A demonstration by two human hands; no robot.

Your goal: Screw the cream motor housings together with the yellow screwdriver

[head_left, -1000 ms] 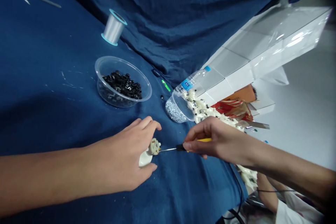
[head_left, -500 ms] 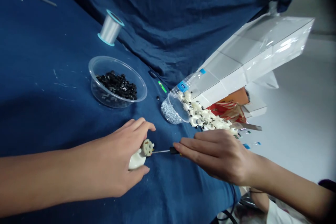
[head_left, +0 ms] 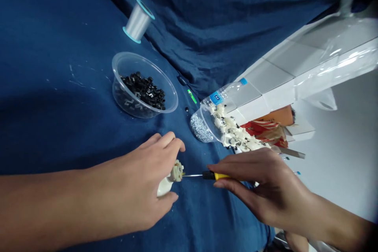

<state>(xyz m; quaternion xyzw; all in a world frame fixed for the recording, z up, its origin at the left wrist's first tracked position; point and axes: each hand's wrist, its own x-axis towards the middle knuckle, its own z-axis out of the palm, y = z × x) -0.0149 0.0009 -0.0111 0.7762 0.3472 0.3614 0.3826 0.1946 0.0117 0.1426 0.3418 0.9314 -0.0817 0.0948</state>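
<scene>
My left hand (head_left: 153,177) is closed round a cream plastic part (head_left: 165,186) whose round end faces right; the hand covers much of it. In my right hand (head_left: 260,181) is a screwdriver (head_left: 221,176) with a yellow and black handle. Its thin shaft points left and the tip meets the round end of the part, at the lower right of that face. Just above my right hand, a clear cup (head_left: 203,128) of small silvery screws lies tilted beside a pile of similar cream parts (head_left: 242,137).
A clear bowl (head_left: 174,104) holds many black pieces. Beyond it stands a spool of clear line (head_left: 138,21). A plastic bottle (head_left: 223,93), a green item (head_left: 191,96) and white boxes (head_left: 274,67) are farther right on the blue cloth (head_left: 73,134).
The whole view has shifted, so most things appear farther right. My right hand has turned on the screwdriver, showing more of the yellow handle. The tip stays at the cream part.
</scene>
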